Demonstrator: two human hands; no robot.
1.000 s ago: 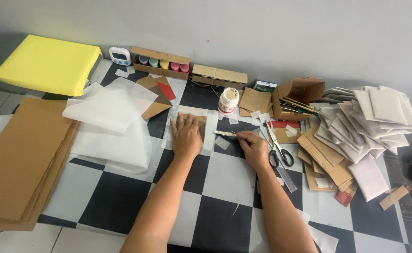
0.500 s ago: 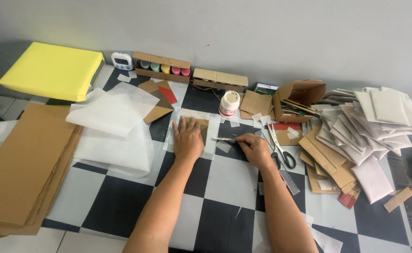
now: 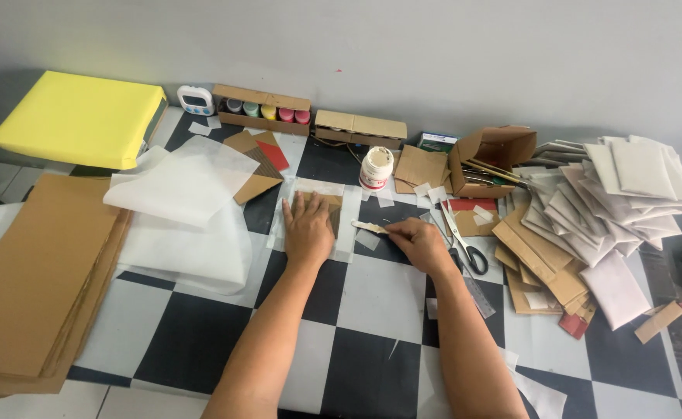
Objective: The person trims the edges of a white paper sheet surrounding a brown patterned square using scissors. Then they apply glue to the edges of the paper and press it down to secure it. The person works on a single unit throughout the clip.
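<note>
My left hand [image 3: 307,227] lies flat, fingers spread, pressing a small brown cardboard piece [image 3: 332,203] onto a white sheet of paper [image 3: 346,233] on the checkered table. My right hand [image 3: 420,242] grips a thin pale flat stick [image 3: 369,226], its tip pointing left toward the right edge of the white sheet. A white glue jar [image 3: 376,167] stands just beyond the two hands.
Black-handled scissors [image 3: 463,239] and a ruler [image 3: 476,285] lie right of my right hand. A heap of white and brown envelopes [image 3: 605,209] fills the right. Brown sheets [image 3: 34,264], translucent paper [image 3: 186,186] and a yellow stack [image 3: 85,116] sit left. Small boxes [image 3: 360,126] line the wall.
The view has shifted slightly. Both hands stay on the white sheet; the right hand with the stick has moved very little.
</note>
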